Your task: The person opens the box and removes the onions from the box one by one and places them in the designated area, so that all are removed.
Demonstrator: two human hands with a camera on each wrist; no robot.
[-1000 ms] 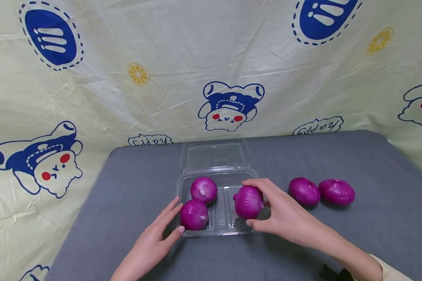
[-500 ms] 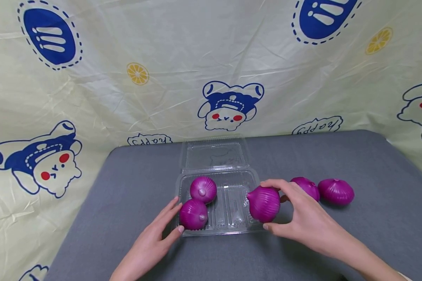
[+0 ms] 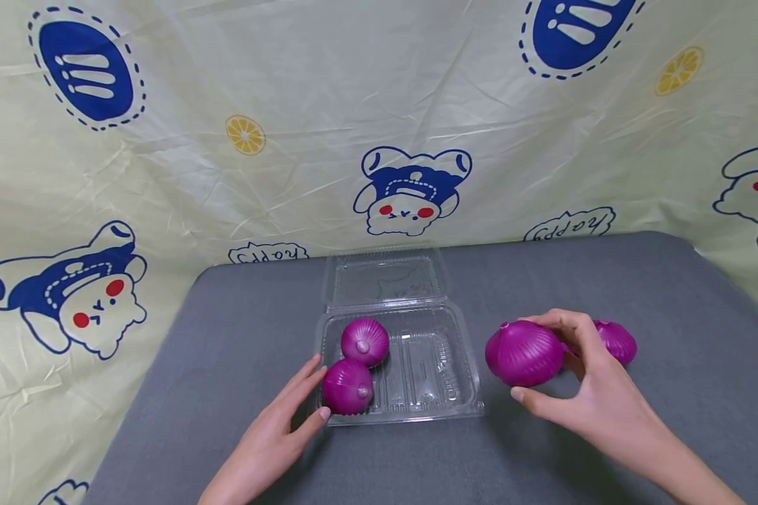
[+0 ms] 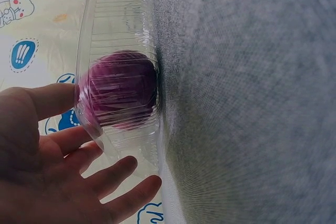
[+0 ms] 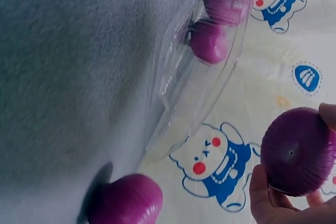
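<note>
The person's right hand (image 3: 600, 393) grasped a red onion (image 3: 523, 354) above the grey cloth (image 3: 265, 301), just right of the clear clamshell container (image 3: 426, 365). The left hand (image 3: 271, 428), fingers loosely extended, ungripping, touched the container's left edge, beside two more onions (image 3: 364, 341) inside.

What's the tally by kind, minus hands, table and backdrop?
Clear open container: 1
Purple onions: 5 (2 in the container, 1 in the right hand, 2 on the table, one mostly hidden in head view)
Total: 6
</note>
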